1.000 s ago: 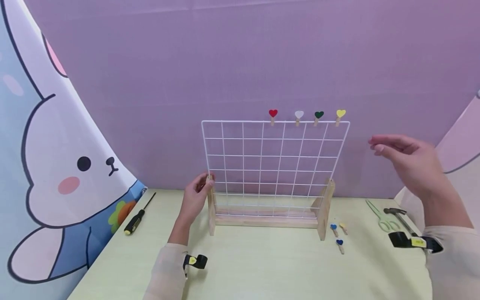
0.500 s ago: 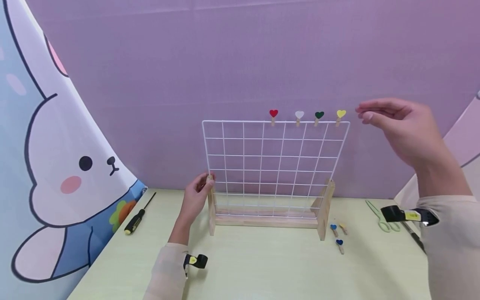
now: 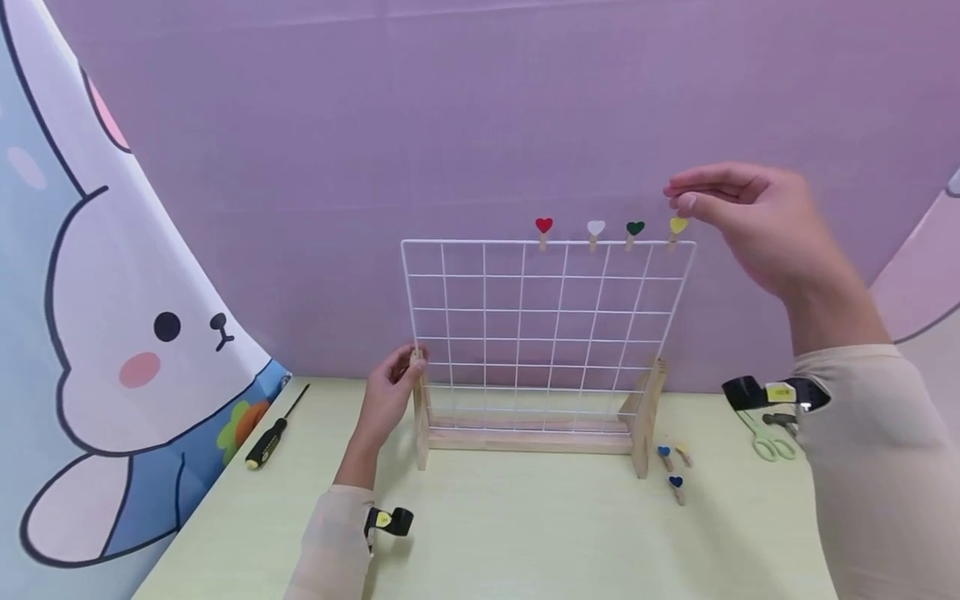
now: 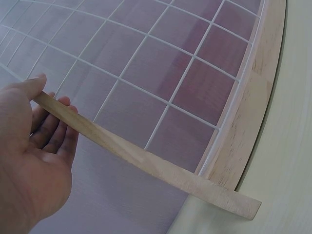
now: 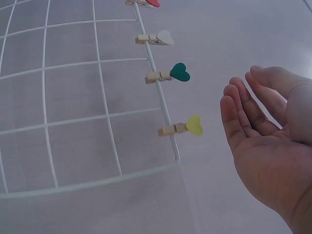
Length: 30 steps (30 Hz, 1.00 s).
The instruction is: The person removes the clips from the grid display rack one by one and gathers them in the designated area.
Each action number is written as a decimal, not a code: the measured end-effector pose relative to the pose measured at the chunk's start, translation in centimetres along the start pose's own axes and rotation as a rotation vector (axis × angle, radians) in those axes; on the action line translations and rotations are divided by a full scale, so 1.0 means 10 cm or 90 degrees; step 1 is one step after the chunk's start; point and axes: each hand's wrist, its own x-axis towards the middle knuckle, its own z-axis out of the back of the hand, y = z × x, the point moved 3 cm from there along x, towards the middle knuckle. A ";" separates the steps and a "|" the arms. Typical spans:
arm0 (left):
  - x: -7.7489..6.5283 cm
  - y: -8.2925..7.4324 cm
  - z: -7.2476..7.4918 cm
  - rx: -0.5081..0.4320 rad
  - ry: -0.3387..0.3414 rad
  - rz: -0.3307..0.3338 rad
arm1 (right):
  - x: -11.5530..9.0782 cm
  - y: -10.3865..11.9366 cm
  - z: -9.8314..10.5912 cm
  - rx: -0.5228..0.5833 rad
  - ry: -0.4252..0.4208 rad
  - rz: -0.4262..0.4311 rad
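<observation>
A white wire grid panel stands upright in a wooden stand. My left hand holds the top of the stand's left upright, thumb on one side and fingers on the other. Along the grid's top wire are clipped mini clothespins with hearts: a red one, a white one, a green one and a yellow one. Just above and right of the yellow one hovers my right hand; its fingers are loosely bent, with nothing visible in them and a gap to the clothespin in the right wrist view.
Loose heart clothespins lie right of the stand: a blue one, a yellow one and a dark blue one. Green scissors and a hammer, partly behind my right sleeve, lie farther right. A screwdriver lies at left.
My right hand has risen and moved left, from beside the grid to above its top right corner. The left hand keeps its hold on the upright; the clothespins stay in place.
</observation>
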 end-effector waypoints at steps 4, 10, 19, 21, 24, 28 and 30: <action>0.01 0.00 0.00 0.000 0.004 -0.001 | 0.07 0.03 -0.06 0.003 0.001 -0.007; 0.01 -0.01 0.00 0.005 0.002 -0.001 | 0.17 0.07 -0.21 -0.051 0.010 -0.020; 0.01 0.02 0.00 0.002 -0.002 -0.002 | 0.36 0.06 -0.49 -0.148 0.039 -0.077; 0.01 0.02 0.01 0.001 -0.005 -0.001 | 0.40 0.05 -0.56 -0.143 0.043 -0.081; 0.01 0.02 0.01 -0.002 -0.007 -0.004 | 0.45 0.03 -0.65 -0.135 0.053 -0.083; -0.01 0.01 0.01 0.001 -0.010 -0.001 | 0.49 0.01 -0.79 -0.133 0.066 -0.083; -0.01 0.01 0.01 0.009 -0.012 0.004 | 0.51 0.01 -0.86 -0.129 0.071 -0.078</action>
